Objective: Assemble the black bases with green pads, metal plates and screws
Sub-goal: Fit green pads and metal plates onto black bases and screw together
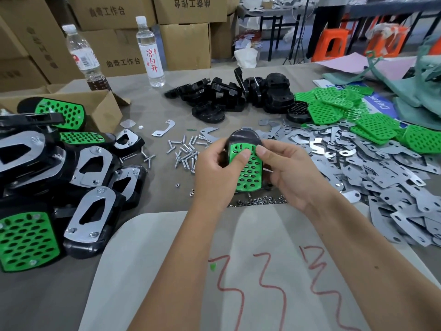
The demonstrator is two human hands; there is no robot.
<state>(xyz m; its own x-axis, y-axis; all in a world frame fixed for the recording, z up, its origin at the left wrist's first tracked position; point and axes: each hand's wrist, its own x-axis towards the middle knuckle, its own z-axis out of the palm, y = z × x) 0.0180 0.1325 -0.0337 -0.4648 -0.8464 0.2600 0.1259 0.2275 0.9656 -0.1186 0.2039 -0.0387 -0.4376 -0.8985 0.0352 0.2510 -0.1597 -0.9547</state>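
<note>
Both hands hold one black base (243, 136) with a perforated green pad (250, 172) seated in it, above the table's middle. My left hand (216, 167) grips its left side, thumb pressing on the pad's top. My right hand (290, 170) grips the right side, thumb on the pad's upper right corner. Loose screws (185, 151) lie just left of the hands, small nuts (257, 201) just below them. Metal plates (358, 163) spread to the right, green pads (346, 106) behind them, and bare black bases (233, 96) are piled at the back.
Finished assemblies (59, 177) are heaped at the left by an open cardboard box (105, 108). Two water bottles (150, 51) stand at the back left before stacked cartons. White paper with red scribbles (238, 271) lies under my forearms. Teal cloth (424, 91) sits far right.
</note>
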